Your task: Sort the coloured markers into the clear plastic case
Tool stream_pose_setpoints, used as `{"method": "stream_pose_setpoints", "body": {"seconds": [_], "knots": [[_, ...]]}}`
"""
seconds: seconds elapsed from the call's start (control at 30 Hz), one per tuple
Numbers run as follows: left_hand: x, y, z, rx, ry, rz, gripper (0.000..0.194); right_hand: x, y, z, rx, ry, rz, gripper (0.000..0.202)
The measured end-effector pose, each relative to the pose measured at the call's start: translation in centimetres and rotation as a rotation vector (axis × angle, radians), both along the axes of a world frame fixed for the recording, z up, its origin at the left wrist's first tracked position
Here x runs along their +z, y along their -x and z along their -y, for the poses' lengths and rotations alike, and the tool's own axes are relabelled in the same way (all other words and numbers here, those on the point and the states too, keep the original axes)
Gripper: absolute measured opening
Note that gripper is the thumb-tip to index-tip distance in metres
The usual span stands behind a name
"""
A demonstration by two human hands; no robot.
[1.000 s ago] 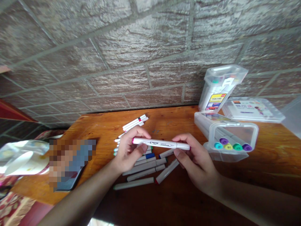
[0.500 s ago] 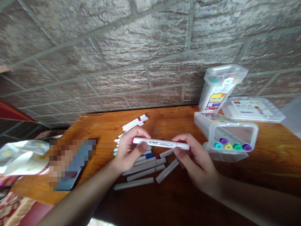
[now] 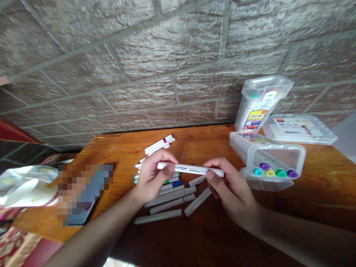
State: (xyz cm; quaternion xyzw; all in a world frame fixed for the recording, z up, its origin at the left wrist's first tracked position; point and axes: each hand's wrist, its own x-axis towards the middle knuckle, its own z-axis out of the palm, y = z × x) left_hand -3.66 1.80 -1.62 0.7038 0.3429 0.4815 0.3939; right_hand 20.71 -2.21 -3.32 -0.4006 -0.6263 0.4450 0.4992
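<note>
A white marker pen (image 3: 190, 169) with magenta ends is held level above the table. My left hand (image 3: 155, 176) pinches its left end between thumb and fingers. At the other end, my right hand (image 3: 232, 189) grips it the same way, thumb in front. Below the hands lie several loose white markers, among them a blue-capped one (image 3: 172, 186), one with a red end (image 3: 197, 202) and one nearest me (image 3: 158, 217). Farther back sits a group of thinner white pens (image 3: 159, 144). My left hand partly hides some markers.
On the right, an open clear case (image 3: 302, 159) lies on its side with several markers inside. Behind it stand an upright marker box (image 3: 254, 107) and a flat clear case (image 3: 300, 129). A phone (image 3: 83, 211), partly pixelated, lies left on the wooden table (image 3: 205, 141); a brick wall (image 3: 178, 66) rises behind.
The marker has turned slightly about its length, so its printed label sits differently. My right thumb has shifted a little on it. Everything else looks the same.
</note>
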Motion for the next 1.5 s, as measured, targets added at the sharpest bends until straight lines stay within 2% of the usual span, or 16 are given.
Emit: {"method": "stream_pose_setpoints", "body": {"seconds": [0.27,0.9,1.37,1.5], "knots": [[0.05,-0.05,-0.05,0.006,-0.002,-0.003,0.011,-0.48,0.08,-0.09,0.005,0.022,-0.02,0.023],[0.12,-0.15,0.04,0.043,0.027,-0.002,0.02,-0.53,0.06,-0.09,0.006,0.047,-0.029,0.026],[0.31,-0.17,0.1,0.05,0.01,-0.03,0.02,-0.49,0.1,-0.03,0.012,0.059,-0.036,0.028],[0.29,-0.07,0.1,0.013,0.005,-0.015,0.019,-0.27,0.1,0.0,0.003,0.05,-0.031,0.027]]}}
